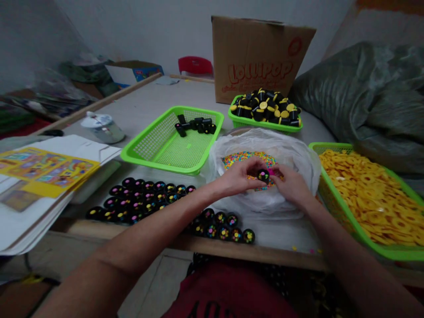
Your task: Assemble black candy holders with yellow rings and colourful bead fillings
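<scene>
My left hand (243, 174) is closed round a small round black container (263, 176), whose open top shows coloured beads inside. Close beside it, my right hand (290, 182) pinches a small pink piece (272, 172), perhaps a scoop; its full shape is hidden by the fingers. Both hands are over a white plastic bag (294, 152), open and full of small multicoloured beads (243, 155). Rows of similar black containers (149, 196) stand near the table's front edge, with coloured pieces showing in their tops. My left forearm hides part of these rows.
A green basket (159, 163) holds several black containers. Behind the bag, another green basket (265, 126) is heaped with yellow-capped black ones. Yellow rings fill a basket (407, 254) at right. Cardboard box (258, 48), large sack (367, 97), lidded cup (106, 130) and printed sheets (49, 170) surround these.
</scene>
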{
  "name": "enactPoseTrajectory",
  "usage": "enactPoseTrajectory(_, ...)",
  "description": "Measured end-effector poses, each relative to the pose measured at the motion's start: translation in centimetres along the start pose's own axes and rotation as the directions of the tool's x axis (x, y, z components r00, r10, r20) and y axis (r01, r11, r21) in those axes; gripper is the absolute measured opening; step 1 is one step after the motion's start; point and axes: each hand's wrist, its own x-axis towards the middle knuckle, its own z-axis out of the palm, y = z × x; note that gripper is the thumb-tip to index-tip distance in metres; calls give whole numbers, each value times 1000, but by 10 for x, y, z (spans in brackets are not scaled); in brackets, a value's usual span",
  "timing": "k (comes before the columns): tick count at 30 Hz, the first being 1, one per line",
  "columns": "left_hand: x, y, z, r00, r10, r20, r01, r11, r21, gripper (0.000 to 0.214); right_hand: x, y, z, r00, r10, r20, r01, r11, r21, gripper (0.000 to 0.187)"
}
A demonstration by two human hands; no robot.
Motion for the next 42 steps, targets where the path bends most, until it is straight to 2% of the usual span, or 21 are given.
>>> enactPoseTrajectory(3,-33,31,3,985,-34,168,6,987,161,33,1,1,0,999,15,38,-14,1000,-27,23)
enactPoseTrajectory(5,-54,40,5,959,-71,275,-18,951,308,31,1,1,-1,999,14,38,-12,1000,-28,24)
enactPoseTrajectory(7,-69,37,8,948,-83,306,-63,896,439,31,1,1,-1,999,12,35,-11,999,-36,24)
enactPoseTrajectory(10,-77,19,12,950,-91,298,-98,822,562,31,0,-1,-1,999,13,30,-10,998,-69,22)
enactPoseTrajectory(14,-74,1,17,925,-117,361,-139,780,610,33,-2,-2,-2,1000,13,27,-10,997,-81,21)
enactPoseTrajectory(18,-73,-4,18,909,-134,394,-152,775,614,38,-1,-2,-2,998,37,48,-34,997,-64,23)
enactPoseTrajectory(21,-79,7,16,914,-158,374,-121,775,621,38,-3,-3,-2,996,54,71,-49,996,-72,22)
enactPoseTrajectory(24,-85,28,7,925,-95,368,-141,814,564,35,-4,-2,0,993,64,98,-58,997,-57,23)
enactPoseTrajectory(26,-82,40,-10,950,-45,309,-124,854,505,24,-4,0,3,992,55,116,-51,998,-36,25)
enactPoseTrajectory(27,-76,44,-24,973,-44,229,-79,863,499,22,-3,1,5,991,52,123,-49,998,-32,27)
enactPoseTrajectory(29,-59,45,-65,995,-96,-32,98,827,554,28,-3,2,7,990,62,124,-57,998,-38,30)
enactPoseTrajectory(30,-47,41,-90,974,-134,-185,220,770,599,30,-3,2,8,990,70,122,-65,997,-44,32)
enactPoseTrajectory(31,-35,35,-116,936,-168,-310,338,675,656,29,-3,2,9,989,74,124,-69,997,-47,32)
enactPoseTrajectory(33,-11,15,-169,817,-210,-537,576,338,744,30,-2,1,8,986,74,149,-66,996,-54,32)
enactPoseTrajectory(35,7,-11,-212,750,-221,-624,662,240,711,35,-1,0,6,978,60,198,-48,997,-62,30)
enactPoseTrajectory(37,18,-36,-241,703,-247,-667,710,190,678,38,3,-3,2,971,16,239,7,995,-95,27)
enactPoseTrajectory(39,24,-56,-258,684,-289,-670,724,156,672,38,8,-7,-3,966,-50,253,100,977,-189,24)
enactPoseTrajectory(42,30,-76,-270,681,-353,-642,712,112,693,32,18,-17,-6,948,-128,290,238,892,-385,21)
